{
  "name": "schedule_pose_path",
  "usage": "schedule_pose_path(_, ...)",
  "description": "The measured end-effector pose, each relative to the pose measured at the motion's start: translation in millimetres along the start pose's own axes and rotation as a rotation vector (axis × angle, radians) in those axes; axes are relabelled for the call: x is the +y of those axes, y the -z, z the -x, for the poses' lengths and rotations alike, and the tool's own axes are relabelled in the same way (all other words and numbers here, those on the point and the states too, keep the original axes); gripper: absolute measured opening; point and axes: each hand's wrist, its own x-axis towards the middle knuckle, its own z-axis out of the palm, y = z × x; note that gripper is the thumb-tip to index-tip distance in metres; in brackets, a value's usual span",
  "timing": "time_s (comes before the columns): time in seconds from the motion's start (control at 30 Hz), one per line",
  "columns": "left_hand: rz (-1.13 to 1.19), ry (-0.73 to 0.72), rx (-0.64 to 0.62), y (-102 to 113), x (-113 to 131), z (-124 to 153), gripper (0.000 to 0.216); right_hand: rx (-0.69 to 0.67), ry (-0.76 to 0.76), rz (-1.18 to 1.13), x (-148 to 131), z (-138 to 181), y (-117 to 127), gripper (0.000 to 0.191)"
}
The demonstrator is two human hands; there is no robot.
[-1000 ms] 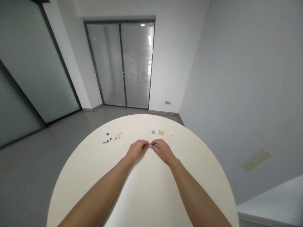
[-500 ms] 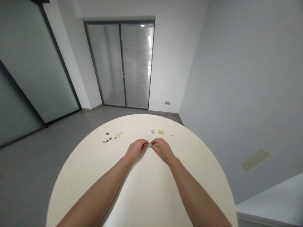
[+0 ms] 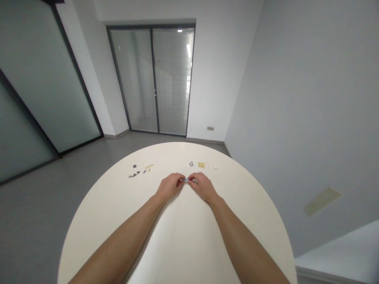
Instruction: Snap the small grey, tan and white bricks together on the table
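Observation:
Between my two hands, just above or on the white table point(image 3: 183, 228), is a small blue-grey piece point(image 3: 186, 180), too small to name more exactly. My left hand point(image 3: 171, 185) pinches its left end with thumb and fingers. The other end is pinched by my right hand point(image 3: 201, 185). The fingertips hide much of the piece. Beyond my right hand lie two small grey strips point(image 3: 191, 163), a yellowish flat piece point(image 3: 201, 165) and some small white bits point(image 3: 213, 167).
Left of my hands lie a dark square piece point(image 3: 134, 166), several small dark bits point(image 3: 136, 173), a small grey piece point(image 3: 144, 171), a yellowish strip point(image 3: 149, 166) and a shorter yellowish piece point(image 3: 149, 170). Behind the round table stands a glass door point(image 3: 171, 83).
Both hands keep their pinch on the small blue-grey piece in nearly the same spot. The camera view has shifted very slightly; the loose pieces lie as before.

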Motion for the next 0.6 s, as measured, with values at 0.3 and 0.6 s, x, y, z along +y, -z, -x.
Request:
schedule_pose_path(0.3, -0.01, -0.014, 0.002, 0.0, -0.8, 0.3, 0.02, -0.001, 0.008, -0.015, 0.5, -0.4, -1.6, 0.007)
schedule_pose_path(0.6, -0.006, -0.01, 0.0, 0.8, -0.6, 0.3, 0.021, -0.008, -0.004, -0.015, 0.7, -0.5, -1.8, 0.011)
